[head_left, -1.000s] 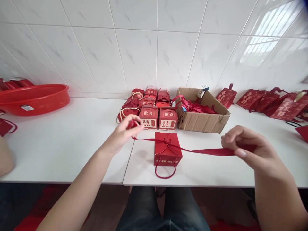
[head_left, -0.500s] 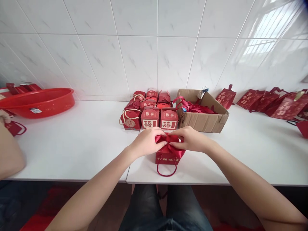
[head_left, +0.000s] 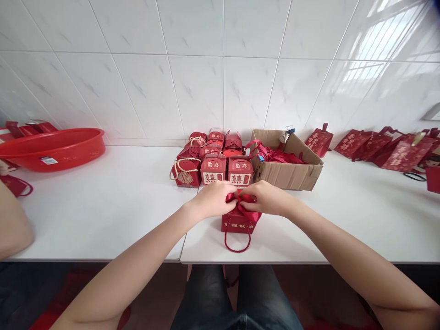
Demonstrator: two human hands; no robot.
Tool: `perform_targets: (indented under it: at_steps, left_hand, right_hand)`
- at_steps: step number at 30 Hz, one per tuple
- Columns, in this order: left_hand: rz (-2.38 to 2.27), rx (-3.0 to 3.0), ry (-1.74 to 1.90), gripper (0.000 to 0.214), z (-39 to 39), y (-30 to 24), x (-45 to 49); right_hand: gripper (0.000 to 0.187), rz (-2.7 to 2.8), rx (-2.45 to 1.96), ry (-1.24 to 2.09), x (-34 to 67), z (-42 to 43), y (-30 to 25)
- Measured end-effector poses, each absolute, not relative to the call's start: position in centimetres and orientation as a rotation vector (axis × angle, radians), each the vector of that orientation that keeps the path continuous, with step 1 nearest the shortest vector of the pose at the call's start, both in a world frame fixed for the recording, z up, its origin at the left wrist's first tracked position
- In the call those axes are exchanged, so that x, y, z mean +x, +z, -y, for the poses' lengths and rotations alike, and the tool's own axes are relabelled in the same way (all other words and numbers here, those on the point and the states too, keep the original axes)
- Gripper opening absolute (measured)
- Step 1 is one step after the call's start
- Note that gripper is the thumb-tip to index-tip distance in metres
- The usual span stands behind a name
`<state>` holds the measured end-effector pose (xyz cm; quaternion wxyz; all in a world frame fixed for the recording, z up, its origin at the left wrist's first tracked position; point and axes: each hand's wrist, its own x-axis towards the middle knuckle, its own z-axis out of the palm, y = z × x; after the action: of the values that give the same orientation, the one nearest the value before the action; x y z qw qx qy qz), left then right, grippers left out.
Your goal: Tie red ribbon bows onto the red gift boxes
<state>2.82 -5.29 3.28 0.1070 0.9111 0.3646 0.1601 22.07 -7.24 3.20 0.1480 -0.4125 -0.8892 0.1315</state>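
A small red gift box [head_left: 238, 224] with gold lettering and a red cord handle stands near the front edge of the white table [head_left: 103, 206]. A red satin ribbon [head_left: 244, 206] is bunched on top of the box. My left hand [head_left: 213, 199] and my right hand [head_left: 265, 197] meet over the lid, both pinching loops of the ribbon, fingers closed. The ribbon's ends are partly hidden under my fingers.
Several finished red gift boxes [head_left: 215, 158] stand behind. To their right is a cardboard box [head_left: 287, 172] holding red ribbons. Flat red boxes [head_left: 381, 146] lie at the far right. A red plastic basin [head_left: 53, 147] sits far left, with another person's arm [head_left: 12, 224] at the left edge.
A second ago my hands held the ribbon stretched wide across the box. They have come together over the lid and now pinch the gathered ribbon.
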Motion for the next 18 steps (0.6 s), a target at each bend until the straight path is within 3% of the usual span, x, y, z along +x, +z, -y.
perform_targets:
  at_steps: [9, 18]
  left_hand:
    - [-1.045, 2.609, 0.613, 0.017, 5.8, 2.9, 1.7]
    - [-1.331, 2.705, 0.539, 0.022, 5.9, 3.4, -0.2]
  right_hand:
    - [0.028, 2.423, -1.167, 0.416, 23.5, 7.6, 3.4]
    - [0.049, 2.534, -1.390, 0.489, 28.7, 7.9, 3.7]
